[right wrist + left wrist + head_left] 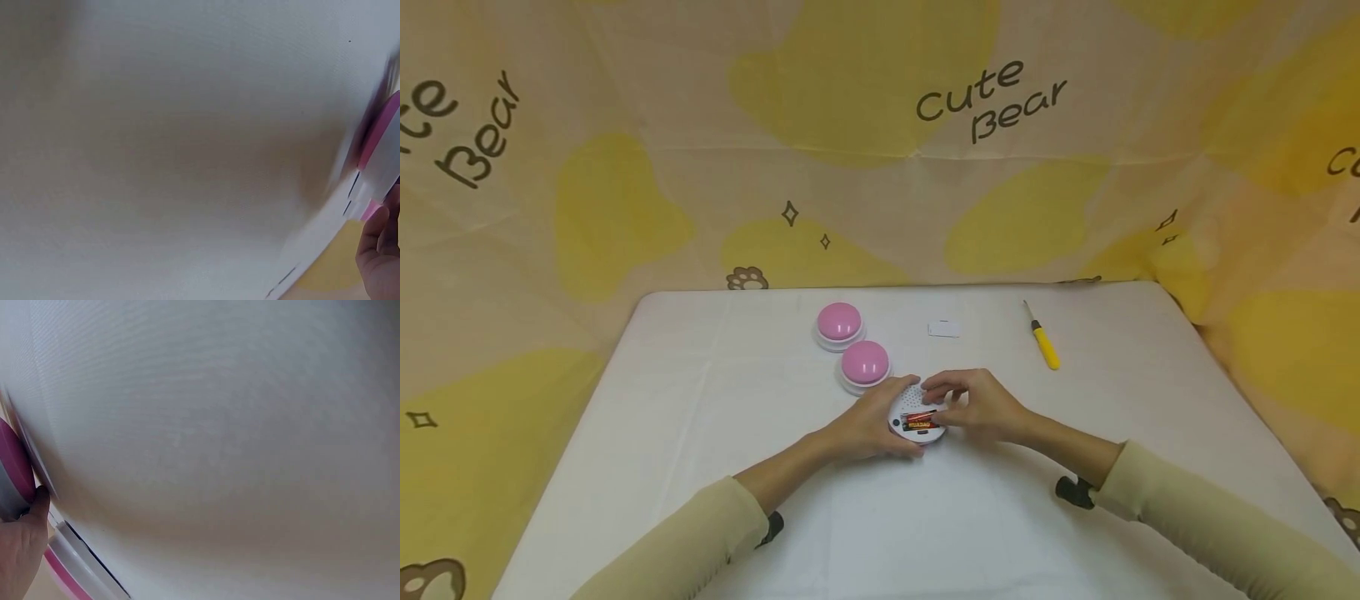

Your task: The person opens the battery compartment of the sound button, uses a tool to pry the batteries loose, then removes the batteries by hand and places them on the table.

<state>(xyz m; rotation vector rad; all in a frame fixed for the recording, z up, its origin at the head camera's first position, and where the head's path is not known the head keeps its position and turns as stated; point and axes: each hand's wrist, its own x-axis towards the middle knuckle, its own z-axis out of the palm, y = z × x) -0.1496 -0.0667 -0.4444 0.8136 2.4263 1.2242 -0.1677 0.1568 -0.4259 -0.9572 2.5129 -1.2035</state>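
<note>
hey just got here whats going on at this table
A person is working at a white table. The left hand grips a round white plastic device, pink underneath, with red-and-black cylindrical batteries exposed on its upturned side. The right hand has its fingers at the batteries; whether it is pressing or lifting them isn't clear. Beyond the hands are two glossy pink domes on round white bases, a small white rectangular piece and a yellow-handled screwdriver with a thin metal shaft.
</note>
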